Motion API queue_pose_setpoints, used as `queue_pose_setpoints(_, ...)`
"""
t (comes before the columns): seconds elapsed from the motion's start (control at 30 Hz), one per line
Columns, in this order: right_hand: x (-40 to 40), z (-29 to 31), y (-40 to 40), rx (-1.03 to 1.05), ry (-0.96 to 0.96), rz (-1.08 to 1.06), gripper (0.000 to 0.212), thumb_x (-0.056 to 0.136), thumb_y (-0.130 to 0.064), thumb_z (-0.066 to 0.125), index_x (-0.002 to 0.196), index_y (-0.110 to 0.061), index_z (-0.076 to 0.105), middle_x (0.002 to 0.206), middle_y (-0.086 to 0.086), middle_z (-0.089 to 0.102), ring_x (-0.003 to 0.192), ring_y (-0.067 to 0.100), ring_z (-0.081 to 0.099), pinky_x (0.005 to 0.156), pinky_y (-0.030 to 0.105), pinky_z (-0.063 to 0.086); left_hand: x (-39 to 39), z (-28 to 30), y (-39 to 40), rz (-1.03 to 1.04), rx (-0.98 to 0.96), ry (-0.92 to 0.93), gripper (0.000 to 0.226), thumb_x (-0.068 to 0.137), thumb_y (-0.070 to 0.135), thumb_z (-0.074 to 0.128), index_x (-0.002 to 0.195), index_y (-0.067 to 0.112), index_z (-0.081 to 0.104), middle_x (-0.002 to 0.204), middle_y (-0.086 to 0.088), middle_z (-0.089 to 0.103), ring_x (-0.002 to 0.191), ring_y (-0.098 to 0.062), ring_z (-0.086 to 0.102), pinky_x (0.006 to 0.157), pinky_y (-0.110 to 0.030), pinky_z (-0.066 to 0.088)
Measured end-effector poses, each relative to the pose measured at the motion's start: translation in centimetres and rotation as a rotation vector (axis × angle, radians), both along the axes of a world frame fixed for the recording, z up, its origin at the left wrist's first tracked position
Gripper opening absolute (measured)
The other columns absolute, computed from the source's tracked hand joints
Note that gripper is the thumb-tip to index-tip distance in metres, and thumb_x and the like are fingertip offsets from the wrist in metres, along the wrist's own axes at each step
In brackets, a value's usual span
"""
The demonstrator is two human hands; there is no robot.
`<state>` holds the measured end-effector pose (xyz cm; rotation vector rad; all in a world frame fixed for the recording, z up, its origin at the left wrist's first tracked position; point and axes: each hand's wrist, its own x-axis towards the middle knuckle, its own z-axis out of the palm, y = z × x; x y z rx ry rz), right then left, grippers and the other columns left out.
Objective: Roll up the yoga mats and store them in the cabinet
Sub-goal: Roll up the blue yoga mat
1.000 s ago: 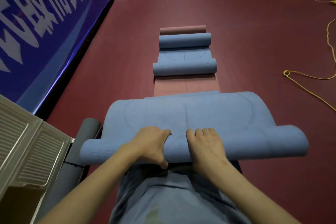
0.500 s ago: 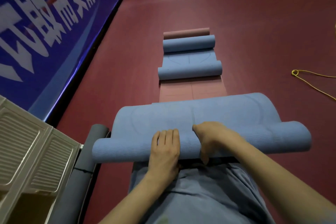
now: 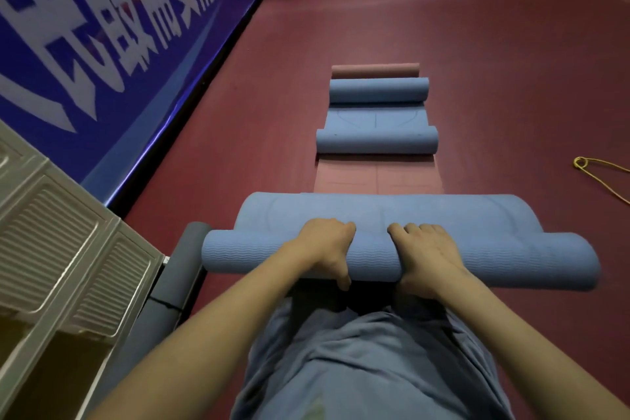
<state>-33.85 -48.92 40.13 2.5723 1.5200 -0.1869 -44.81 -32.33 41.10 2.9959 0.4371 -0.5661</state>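
Near blue yoga mat (image 3: 402,225) half-rolled on the floor (image 3: 477,44), cabinet (image 3: 68,249) at near left; both hands, left (image 3: 324,247) and right (image 3: 426,256), curl over the roll's middle; unheld ends likely telescope, roll may loosen.

Matt wave-textured foam on blue yoga mat (image 3: 375,259); ribbed, faintly shiny plastic cabinet (image 3: 68,249); glossy banner (image 3: 119,27); matt maroon floor (image 3: 494,61).

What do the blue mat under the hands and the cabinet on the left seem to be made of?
Blue mat: probably soft foam or rubber, matte; fine wavy ribs show on the roll, and it curls without creasing. Cabinet: likely moulded plastic, beige, slightly glossy; its door panels have pressed ridges and catch the light.
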Motion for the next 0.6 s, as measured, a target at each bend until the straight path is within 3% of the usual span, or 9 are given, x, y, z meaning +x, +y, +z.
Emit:
queue_pose_setpoints(0.17, -1.5, 1.5, -1.3, 0.023, 0.008, -0.020, 0.059, 0.062, -0.039, 0.074, 0.109, -0.021, 0.043, 0.102, 0.000, 0.061, 0.096, 0.027, 0.061, 0.071, 0.034, 0.030, -1.5, 1.6, -1.4, -0.003, -0.006, 0.029, 0.066, 0.052, 0.051, 0.090, 0.097, 0.020, 0.053, 0.087, -0.003, 0.060, 0.077, -0.027, 0.058, 0.062, -0.035, 0.045)
queue_pose_setpoints(0.3, -4.1, -0.4, -4.6, 0.033, 0.046, 0.009, 0.060, 0.057, -0.043, 0.076, 0.107, -0.024, 0.050, 0.096, -0.002, 0.061, 0.090, 0.026, 0.061, 0.069, 0.035, 0.035, -4.5, 0.6, -4.3, -0.036, -0.032, 0.062, 0.066, 0.055, 0.053, 0.087, 0.098, 0.019, 0.051, 0.095, -0.004, 0.064, 0.082, -0.029, 0.061, 0.066, -0.035, 0.041)
queue_pose_setpoints(0.4, -4.7, -1.2, -5.1, 0.037, -0.032, 0.028, 0.069, 0.041, -0.047, 0.084, 0.097, -0.021, 0.054, 0.084, 0.000, 0.060, 0.077, 0.026, 0.061, 0.067, 0.035, 0.044, -6.2, -1.1, -5.7, -0.001, -0.013, -0.050, 0.065, 0.060, 0.051, 0.080, 0.109, 0.021, 0.051, 0.108, -0.001, 0.063, 0.101, -0.027, 0.061, 0.083, -0.037, 0.041)
queue_pose_setpoints(0.5, -3.1, 0.6, -3.6, -0.118, 0.112, 0.039, 0.067, 0.058, -0.049, 0.079, 0.109, -0.022, 0.046, 0.103, 0.001, 0.062, 0.096, 0.027, 0.062, 0.076, 0.035, 0.044, -6.6, -2.5, -5.6, 0.018, 0.023, -0.210, 0.096, 0.063, 0.052, 0.071, 0.145, 0.016, 0.038, 0.141, -0.003, 0.046, 0.137, -0.027, 0.038, 0.117, -0.038, 0.026)
queue_pose_setpoints(0.57, -1.4, 2.1, -1.8, -0.211, 0.276, 0.011, 0.080, 0.046, -0.051, 0.087, 0.110, -0.023, 0.049, 0.104, 0.000, 0.064, 0.096, 0.026, 0.063, 0.072, 0.033, 0.046, -6.7, -3.3, -5.6, 0.016, 0.093, -0.322, 0.111, 0.060, 0.053, 0.072, 0.154, 0.011, 0.030, 0.151, -0.008, 0.037, 0.148, -0.033, 0.025, 0.126, -0.045, 0.013)
queue_pose_setpoints(0.6, -0.5, 2.7, -0.8, -0.259, 0.347, -0.006, 0.085, 0.041, -0.051, 0.090, 0.112, -0.023, 0.052, 0.106, 0.000, 0.064, 0.096, 0.025, 0.064, 0.073, 0.033, 0.049, -6.7, -3.9, -5.7, 0.039, 0.126, -0.374, 0.114, 0.056, 0.052, 0.076, 0.153, 0.009, 0.033, 0.148, -0.010, 0.041, 0.146, -0.036, 0.030, 0.125, -0.047, 0.016)
